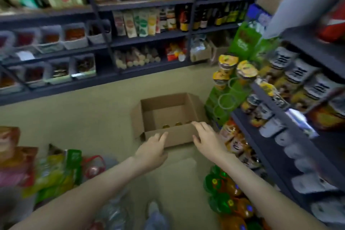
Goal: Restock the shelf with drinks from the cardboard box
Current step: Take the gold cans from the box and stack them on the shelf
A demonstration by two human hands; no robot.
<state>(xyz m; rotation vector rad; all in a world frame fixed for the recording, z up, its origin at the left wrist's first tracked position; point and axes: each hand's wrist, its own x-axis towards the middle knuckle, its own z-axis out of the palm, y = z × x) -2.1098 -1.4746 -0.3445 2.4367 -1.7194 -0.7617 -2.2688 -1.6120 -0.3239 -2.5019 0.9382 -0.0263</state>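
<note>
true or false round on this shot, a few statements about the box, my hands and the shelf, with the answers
1. The cardboard box sits on the floor with its top open. True.
2. The box is packed full of drinks. False: only a few gold tops show along its near wall, and the rest of its bottom is bare.
3. The left hand and the right hand both reach toward the box and hold nothing. True.
4. The dark shelf closest to the box stands on the person's left. False: it runs along the person's right side.
</note>
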